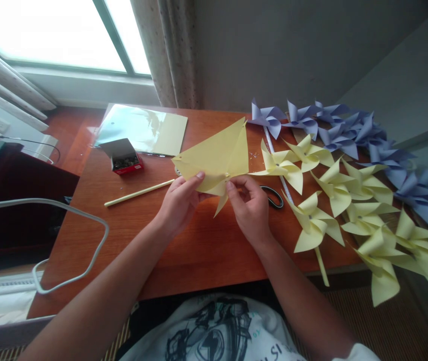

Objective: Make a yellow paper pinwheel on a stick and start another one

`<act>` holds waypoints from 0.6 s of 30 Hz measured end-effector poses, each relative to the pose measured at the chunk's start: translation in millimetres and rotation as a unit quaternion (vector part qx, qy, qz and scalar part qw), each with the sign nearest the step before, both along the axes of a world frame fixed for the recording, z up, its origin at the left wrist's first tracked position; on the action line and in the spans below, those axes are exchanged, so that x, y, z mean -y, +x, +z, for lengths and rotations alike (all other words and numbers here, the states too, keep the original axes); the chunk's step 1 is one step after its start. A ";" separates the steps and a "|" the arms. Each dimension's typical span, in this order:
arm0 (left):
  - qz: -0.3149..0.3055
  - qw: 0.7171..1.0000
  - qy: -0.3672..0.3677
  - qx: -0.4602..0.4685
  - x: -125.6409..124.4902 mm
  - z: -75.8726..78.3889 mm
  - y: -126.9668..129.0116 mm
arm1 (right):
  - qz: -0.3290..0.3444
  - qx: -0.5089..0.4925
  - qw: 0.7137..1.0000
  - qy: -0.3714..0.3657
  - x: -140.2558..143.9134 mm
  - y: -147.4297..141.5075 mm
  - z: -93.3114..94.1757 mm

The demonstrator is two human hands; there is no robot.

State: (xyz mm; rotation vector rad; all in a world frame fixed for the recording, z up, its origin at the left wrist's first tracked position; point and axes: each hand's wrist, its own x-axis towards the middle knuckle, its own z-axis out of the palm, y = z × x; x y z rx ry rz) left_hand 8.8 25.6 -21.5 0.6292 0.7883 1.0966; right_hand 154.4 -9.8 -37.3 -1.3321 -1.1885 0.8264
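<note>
At the left of the frame, a white looped cable (66,240) hangs off the edge of a wooden counter (131,235). Further in, at upper left, sit a stack of yellow paper in clear wrap (142,129) and a small open red box of pins (123,159), with a pale yellow stick (138,193) lying just below them.

In the centre, the left hand (179,200) pinches the lower left edge of a pale yellow sheet of paper (217,155), thumb on top. The right hand (249,205) pinches the paper's lower middle, fingertips closed near a small hole. The sheet is held above the counter, partly folded, its points raised.

The paper looks very light and thin, easy to crease or tear, so it seems best held by gentle pinches near the centre and edges, as both hands do.

Black scissors (274,196) lie just right of the right hand. At right, finished yellow pinwheels (334,195) spread across the counter, with purple pinwheels (349,128) beyond them along the far edge.
</note>
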 end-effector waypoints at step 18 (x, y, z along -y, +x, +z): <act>0.048 0.998 0.005 -0.031 1.2 -0.3 -1.8 | -0.102 0.010 0.993 0.064 -4.7 16.9 7.0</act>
